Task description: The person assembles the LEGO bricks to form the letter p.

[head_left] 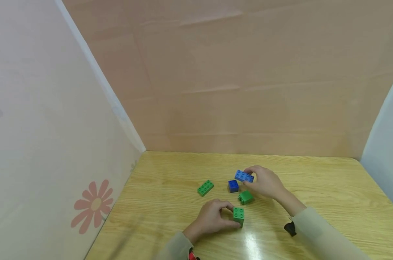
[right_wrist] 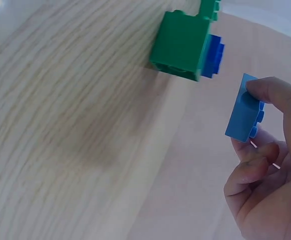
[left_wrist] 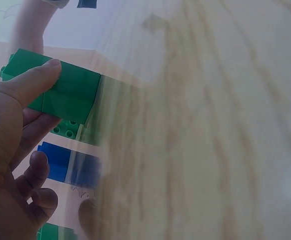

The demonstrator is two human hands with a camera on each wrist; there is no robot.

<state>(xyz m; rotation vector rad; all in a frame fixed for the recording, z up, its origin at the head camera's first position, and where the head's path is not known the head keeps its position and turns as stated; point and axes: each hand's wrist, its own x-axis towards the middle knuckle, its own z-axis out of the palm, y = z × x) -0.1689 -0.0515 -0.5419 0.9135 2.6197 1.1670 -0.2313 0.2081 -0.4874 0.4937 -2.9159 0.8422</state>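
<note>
My left hand [head_left: 212,218] pinches an upright green toy brick [head_left: 238,215] between thumb and fingers, near the front of the table. In the left wrist view a seam runs across the brick's side, with the thumb pressed over it. Farther back and to the right, my right hand [head_left: 264,182] holds a light blue eight-stud brick [head_left: 243,176] by its right end, thumb on one side and fingertips on the other. Just below that brick in the head view sit a small dark blue brick [head_left: 233,186] and a green brick [head_left: 246,197] on its side, studs facing left.
A flat green eight-stud brick [head_left: 205,188] lies left of the dark blue one. The wooden table [head_left: 329,195] meets a brown paper-like wall [head_left: 248,90] at the back. A pale wall with a printed flower [head_left: 95,204] borders it on the left.
</note>
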